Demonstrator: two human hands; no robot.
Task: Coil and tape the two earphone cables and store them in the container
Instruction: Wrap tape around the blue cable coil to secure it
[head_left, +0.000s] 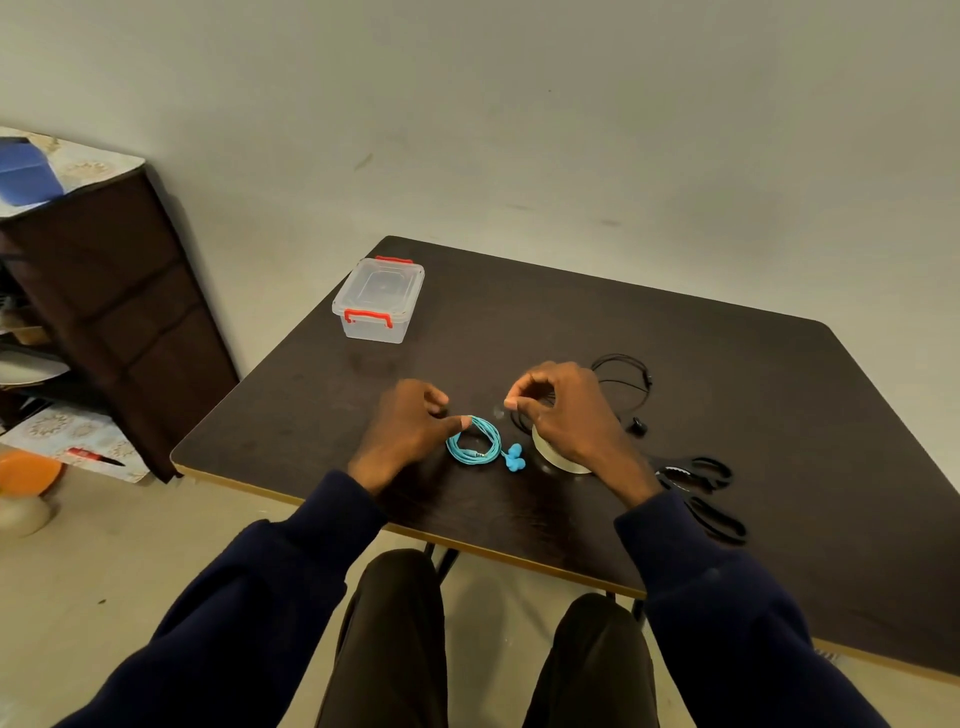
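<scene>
A coiled turquoise earphone cable (475, 444) lies on the dark table (571, 519), its two earbuds (514, 457) at its right. My left hand (408, 431) pinches the top of the coil with thumb and fingers. My right hand (566, 415) pinches a small piece of clear tape just above and right of the coil, over a clear tape roll (556, 457). A loose black earphone cable (628, 384) lies behind my right hand. The clear container (379, 301) with red latches stands closed at the table's far left corner.
Black scissors (696, 480) lie at the right of the tape roll. A dark cabinet (119, 312) stands left of the table, with an orange stool (26, 478) on the floor. My knees are under the table's near edge.
</scene>
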